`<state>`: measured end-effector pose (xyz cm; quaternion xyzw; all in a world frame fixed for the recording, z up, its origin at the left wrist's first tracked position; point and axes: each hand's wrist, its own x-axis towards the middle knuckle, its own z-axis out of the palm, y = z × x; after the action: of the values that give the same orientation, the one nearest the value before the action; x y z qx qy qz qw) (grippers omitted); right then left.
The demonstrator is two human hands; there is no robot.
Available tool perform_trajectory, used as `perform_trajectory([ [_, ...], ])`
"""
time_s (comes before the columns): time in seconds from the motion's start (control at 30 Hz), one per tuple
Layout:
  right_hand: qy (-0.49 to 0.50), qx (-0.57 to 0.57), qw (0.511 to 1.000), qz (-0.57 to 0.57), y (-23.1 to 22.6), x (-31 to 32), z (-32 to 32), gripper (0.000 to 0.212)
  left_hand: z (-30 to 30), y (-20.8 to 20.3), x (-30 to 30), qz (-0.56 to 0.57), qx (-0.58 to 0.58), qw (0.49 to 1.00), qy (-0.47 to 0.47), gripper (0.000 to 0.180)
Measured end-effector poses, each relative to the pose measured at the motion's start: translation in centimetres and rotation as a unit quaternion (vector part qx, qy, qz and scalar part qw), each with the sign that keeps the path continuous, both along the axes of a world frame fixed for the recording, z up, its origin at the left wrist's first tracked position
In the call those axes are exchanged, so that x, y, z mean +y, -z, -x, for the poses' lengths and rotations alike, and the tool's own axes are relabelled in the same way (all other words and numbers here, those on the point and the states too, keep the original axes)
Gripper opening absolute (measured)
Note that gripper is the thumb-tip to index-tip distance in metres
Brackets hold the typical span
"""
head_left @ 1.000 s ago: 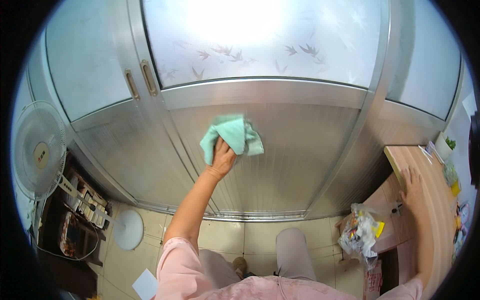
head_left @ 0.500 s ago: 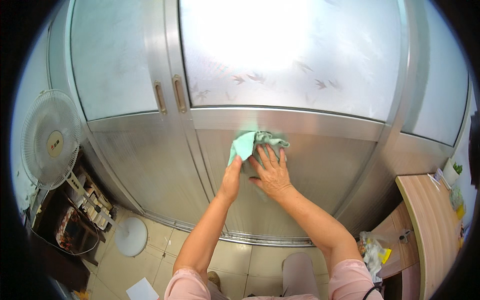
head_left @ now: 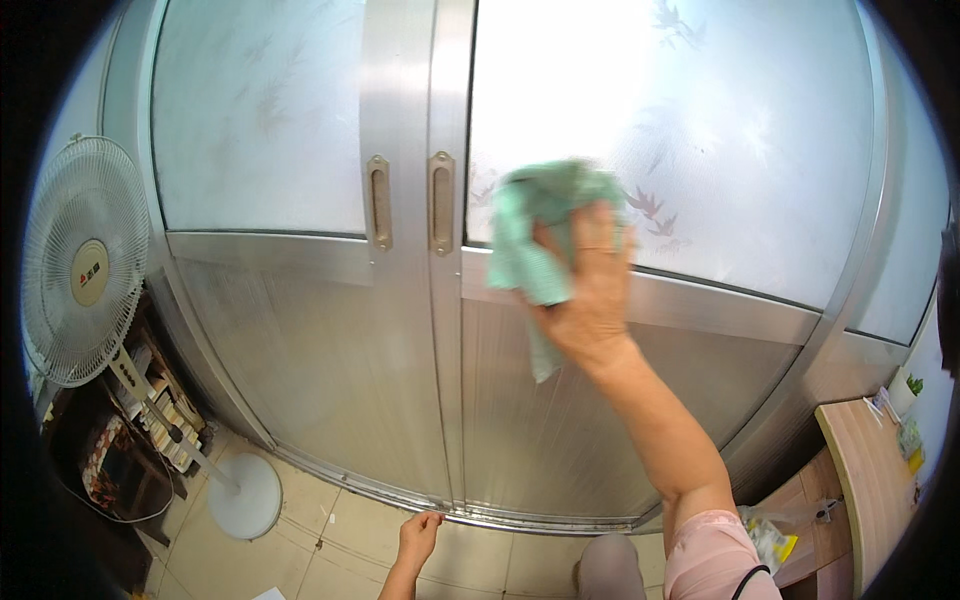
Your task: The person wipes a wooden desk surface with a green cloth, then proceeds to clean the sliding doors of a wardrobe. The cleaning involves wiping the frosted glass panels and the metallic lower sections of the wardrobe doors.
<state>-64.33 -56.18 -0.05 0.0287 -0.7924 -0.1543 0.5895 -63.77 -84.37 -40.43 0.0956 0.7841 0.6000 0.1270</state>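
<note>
A green cloth [head_left: 540, 235] is bunched under my right hand [head_left: 590, 290], blurred by motion. It lies against the lower left part of the right door's frosted glass pane [head_left: 740, 200] and over the metal rail below, with one corner hanging down. My right fingers press and grip it. My left hand [head_left: 418, 538] is low in front of the door's bottom track, its fingers curled in with nothing visible in them. Two recessed door handles [head_left: 441, 205] sit on the metal stiles left of the cloth.
A standing fan [head_left: 88, 270] with a round white base [head_left: 245, 495] is at the left, beside a dark shelf with books. A wooden desk [head_left: 870, 460] stands at the right, with a plastic bag [head_left: 770, 540] beside it. The floor [head_left: 350, 545] is pale tile.
My right hand has moved up with the cloth from the lower panel to the glass. The left hand has let go of the cloth and dropped low. The view has shifted left.
</note>
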Motion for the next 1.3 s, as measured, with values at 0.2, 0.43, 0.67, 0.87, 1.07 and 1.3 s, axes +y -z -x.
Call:
perform_trajectory([
  [0.2, -0.108, -0.071, 0.963, -0.239, -0.2, -3.0, 3.6, 0.034, 2.8, 0.4, -4.3, 0.134, 0.04, 0.987, 0.078, 0.028],
  [0.43, -0.047, 0.284, 0.955, -0.075, -19.4, -1.9, 5.9, 0.036, 2.3, -3.9, -6.0, 0.222, 0.121, 0.966, 0.048, 0.03],
  [0.67, -0.095, 0.041, 0.973, -0.205, -14.7, -11.5, 10.7, 0.03, 1.8, -4.5, -7.8, 0.226, 0.204, 0.952, -0.013, 0.031],
  [0.87, -0.145, -0.135, 0.892, -0.405, -12.6, -8.4, 7.7, 0.032, 0.7, -4.2, -7.4, 0.187, 0.19, 0.964, 0.0, 0.033],
  [1.07, -0.092, 0.171, 0.975, -0.11, -24.8, -9.6, 10.1, 0.032, 1.0, -4.6, -5.8, 0.205, 0.193, 0.959, 0.019, 0.031],
  [1.3, -0.149, -0.067, 0.916, -0.366, -7.5, -15.4, 14.1, 0.025, 2.0, -4.0, -7.3, 0.238, 0.178, 0.955, 0.004, 0.035],
])
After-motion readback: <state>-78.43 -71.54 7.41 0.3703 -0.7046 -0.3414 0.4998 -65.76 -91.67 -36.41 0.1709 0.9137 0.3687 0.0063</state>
